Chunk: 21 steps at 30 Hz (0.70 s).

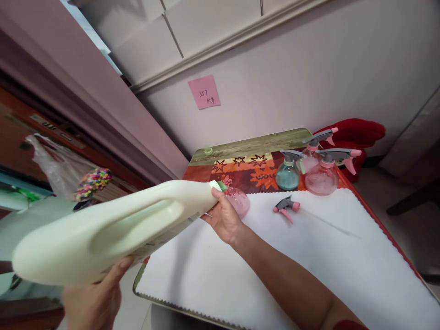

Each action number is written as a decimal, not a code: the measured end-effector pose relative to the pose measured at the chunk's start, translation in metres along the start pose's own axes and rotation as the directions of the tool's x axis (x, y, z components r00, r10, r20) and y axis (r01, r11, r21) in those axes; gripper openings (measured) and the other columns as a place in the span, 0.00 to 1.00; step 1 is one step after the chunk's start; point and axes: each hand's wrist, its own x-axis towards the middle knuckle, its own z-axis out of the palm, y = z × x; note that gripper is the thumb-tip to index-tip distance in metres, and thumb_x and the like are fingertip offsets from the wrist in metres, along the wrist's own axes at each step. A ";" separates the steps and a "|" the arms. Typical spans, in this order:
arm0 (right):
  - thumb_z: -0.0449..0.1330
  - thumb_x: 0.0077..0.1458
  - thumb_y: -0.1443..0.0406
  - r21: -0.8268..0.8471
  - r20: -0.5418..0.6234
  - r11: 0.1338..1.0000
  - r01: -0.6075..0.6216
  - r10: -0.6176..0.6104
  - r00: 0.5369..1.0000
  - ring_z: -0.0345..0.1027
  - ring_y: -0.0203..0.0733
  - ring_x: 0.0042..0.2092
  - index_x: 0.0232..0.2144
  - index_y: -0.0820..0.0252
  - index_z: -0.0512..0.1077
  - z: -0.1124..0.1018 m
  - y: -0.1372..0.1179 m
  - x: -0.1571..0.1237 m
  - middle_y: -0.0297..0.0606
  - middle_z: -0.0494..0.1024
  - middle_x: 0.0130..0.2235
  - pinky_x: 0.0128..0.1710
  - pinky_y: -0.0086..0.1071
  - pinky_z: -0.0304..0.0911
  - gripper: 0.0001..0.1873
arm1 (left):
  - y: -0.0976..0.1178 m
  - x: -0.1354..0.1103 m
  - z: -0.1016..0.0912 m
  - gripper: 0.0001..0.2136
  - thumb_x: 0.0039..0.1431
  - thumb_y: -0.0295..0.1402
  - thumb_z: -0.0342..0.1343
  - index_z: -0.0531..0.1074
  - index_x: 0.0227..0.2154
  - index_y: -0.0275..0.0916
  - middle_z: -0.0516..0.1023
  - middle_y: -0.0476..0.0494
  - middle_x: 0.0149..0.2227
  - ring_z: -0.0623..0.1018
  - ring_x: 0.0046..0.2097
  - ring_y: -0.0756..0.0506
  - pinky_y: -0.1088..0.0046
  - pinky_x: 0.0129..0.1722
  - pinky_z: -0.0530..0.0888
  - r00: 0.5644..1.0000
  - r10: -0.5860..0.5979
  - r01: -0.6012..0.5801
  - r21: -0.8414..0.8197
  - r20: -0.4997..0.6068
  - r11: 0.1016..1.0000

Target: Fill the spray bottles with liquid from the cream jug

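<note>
A big pale-green detergent jug (137,220) is tipped nearly level, its green spout (222,186) over the open pink spray bottle (239,202) on the table. My left hand (99,291) grips the jug from beneath near its base. With my right hand (224,215) I hold the jug's neck, thumb on top by the spout. Whether liquid is flowing cannot be seen. Right of the pink bottle lies a grey and pink spray head (288,207) with a long clear tube. The small green cap (208,150) sits at the table's far left.
Spray bottles with heads stand at the back right: a teal one (288,176), a large pink one (322,178) and another pink one (311,158). White paper (309,266) covers the table. A red cloth item (360,133) lies behind; a plastic bag (55,160) hangs left.
</note>
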 end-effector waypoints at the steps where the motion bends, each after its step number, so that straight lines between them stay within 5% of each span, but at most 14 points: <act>1: 0.64 0.52 0.54 -0.024 -0.002 0.999 0.028 -0.028 1.000 0.72 0.43 0.49 0.48 0.54 0.74 0.000 0.001 0.000 0.37 0.78 0.52 0.47 0.37 0.70 0.22 | -0.005 -0.007 0.003 0.38 0.21 0.55 0.74 0.77 0.41 0.44 0.82 0.47 0.43 0.78 0.51 0.34 0.48 0.62 0.65 0.998 -0.043 0.045 -0.063 0.046 0.997; 6: 0.68 0.49 0.57 -0.270 0.040 0.928 0.256 -0.255 0.966 0.72 0.43 0.46 0.45 0.51 0.73 0.000 0.003 -0.007 0.34 0.80 0.46 0.45 0.37 0.68 0.20 | -0.045 -0.038 0.009 0.36 0.22 0.46 0.76 0.78 0.42 0.42 0.83 0.41 0.42 0.80 0.48 0.30 0.46 0.54 0.75 0.932 -0.306 0.332 -0.118 0.196 0.936; 9: 0.69 0.48 0.59 -0.457 0.134 0.793 0.403 -0.387 0.912 0.72 0.43 0.43 0.41 0.55 0.73 -0.001 0.002 -0.012 0.34 0.80 0.41 0.47 0.37 0.66 0.17 | -0.066 -0.048 0.006 0.35 0.26 0.38 0.77 0.77 0.46 0.40 0.83 0.39 0.44 0.80 0.49 0.30 0.49 0.51 0.77 0.855 -0.391 0.436 -0.067 0.340 0.897; 13: 0.70 0.46 0.60 -0.616 0.193 0.629 0.475 -0.464 0.865 0.71 0.46 0.44 0.42 0.54 0.74 0.002 -0.002 -0.018 0.36 0.79 0.42 0.49 0.39 0.65 0.20 | -0.088 -0.051 -0.003 0.43 0.32 0.42 0.76 0.70 0.56 0.39 0.80 0.34 0.49 0.80 0.50 0.31 0.51 0.50 0.78 0.788 -0.446 0.510 -0.046 0.424 0.859; 15: 0.71 0.45 0.60 -0.688 0.244 0.522 0.504 -0.487 0.838 0.71 0.47 0.45 0.44 0.53 0.74 0.010 -0.004 -0.021 0.36 0.79 0.42 0.51 0.40 0.64 0.22 | -0.094 -0.052 -0.006 0.52 0.34 0.45 0.74 0.59 0.64 0.41 0.76 0.30 0.55 0.78 0.53 0.31 0.50 0.51 0.76 0.811 -0.419 0.470 -0.026 0.408 0.882; 18: 0.71 0.46 0.59 -0.772 0.366 0.316 0.551 -0.488 0.793 0.70 0.48 0.47 0.47 0.51 0.73 0.030 0.000 -0.021 0.36 0.78 0.45 0.54 0.41 0.62 0.24 | -0.093 -0.053 -0.005 0.60 0.37 0.46 0.73 0.43 0.70 0.44 0.64 0.26 0.64 0.72 0.60 0.30 0.45 0.57 0.70 0.910 -0.213 0.210 0.047 0.355 0.977; 21: 0.69 0.49 0.58 -0.806 0.443 0.171 0.566 -0.460 0.769 0.68 0.51 0.54 0.51 0.49 0.72 0.049 0.016 -0.012 0.37 0.76 0.51 0.60 0.43 0.57 0.26 | -0.081 -0.048 0.008 0.56 0.41 0.45 0.72 0.45 0.70 0.43 0.60 0.27 0.67 0.68 0.64 0.30 0.46 0.62 0.65 0.918 0.030 -0.061 0.065 0.396 0.996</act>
